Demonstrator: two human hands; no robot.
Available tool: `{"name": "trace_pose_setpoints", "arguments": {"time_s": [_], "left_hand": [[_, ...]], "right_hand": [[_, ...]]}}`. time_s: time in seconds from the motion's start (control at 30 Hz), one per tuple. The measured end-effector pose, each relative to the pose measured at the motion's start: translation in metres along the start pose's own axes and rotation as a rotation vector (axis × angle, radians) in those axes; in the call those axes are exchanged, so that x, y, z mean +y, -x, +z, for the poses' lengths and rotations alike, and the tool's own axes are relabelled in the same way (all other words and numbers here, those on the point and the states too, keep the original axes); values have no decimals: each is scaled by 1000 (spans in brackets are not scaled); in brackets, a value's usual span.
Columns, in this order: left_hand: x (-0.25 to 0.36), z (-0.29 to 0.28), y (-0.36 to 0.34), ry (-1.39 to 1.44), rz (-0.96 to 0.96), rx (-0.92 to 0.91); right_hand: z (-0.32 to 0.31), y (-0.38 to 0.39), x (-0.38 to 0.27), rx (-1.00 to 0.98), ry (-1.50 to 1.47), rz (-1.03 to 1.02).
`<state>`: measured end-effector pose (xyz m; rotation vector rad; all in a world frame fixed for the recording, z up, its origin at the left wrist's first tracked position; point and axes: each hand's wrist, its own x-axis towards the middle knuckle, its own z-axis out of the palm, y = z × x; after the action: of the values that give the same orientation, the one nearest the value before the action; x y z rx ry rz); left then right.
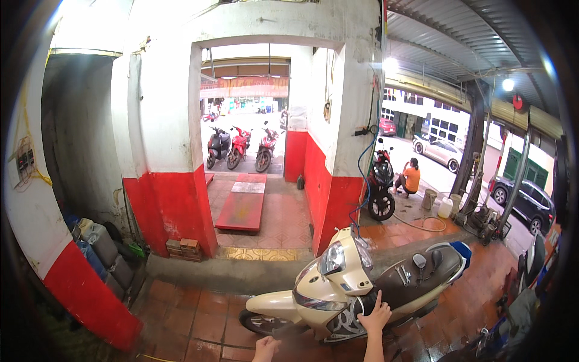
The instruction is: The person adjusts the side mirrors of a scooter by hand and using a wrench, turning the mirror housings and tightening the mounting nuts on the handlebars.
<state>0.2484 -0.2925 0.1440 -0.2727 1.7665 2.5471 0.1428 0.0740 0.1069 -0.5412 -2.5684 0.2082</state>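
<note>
A cream motor scooter (329, 295) stands across the tiled floor in front of me, its front wheel to the left. My right hand (377, 317) is at the scooter's middle, just below the front end of the seat, index finger stretched up and thumb apart. It holds nothing that I can see. Low down near the front wheel, my left hand (265, 349) is curled closed; what it holds, if anything, is blurred. On the dark seat (392, 292) lie two removed mirrors (419, 260) and some wrenches (403, 276).
Behind the scooter, a concrete step leads to a doorway with a red lift platform (242, 208). Plastic jugs (99, 241) stand at the left, bricks (184, 248) by the wall. A person in orange (411, 180) squats near a black motorbike (381, 187). A hose (422, 227) lies on the floor.
</note>
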Motion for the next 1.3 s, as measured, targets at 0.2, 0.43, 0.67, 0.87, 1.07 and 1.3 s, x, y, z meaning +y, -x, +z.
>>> {"name": "trace_pose_setpoints", "arguments": {"time_s": [0.2,0.43,0.67,0.87,1.07,1.3], "left_hand": [[-13,-5,6,-3,-24,-6],[-10,-7,1,7,26,23],[-7,-6,6,-18,12,20],[-13,-8,6,18,-1,12],[-18,-10,3,33,-20,-1],[-23,-7,-5,50,-34,-21]], "right_hand": [[1,2,2,-58,14,13],[3,0,2,-68,51,28],[0,3,1,-84,13,41],[4,1,4,-82,7,25],[-4,2,-5,-93,43,45],[4,1,-2,-68,35,55]]}}
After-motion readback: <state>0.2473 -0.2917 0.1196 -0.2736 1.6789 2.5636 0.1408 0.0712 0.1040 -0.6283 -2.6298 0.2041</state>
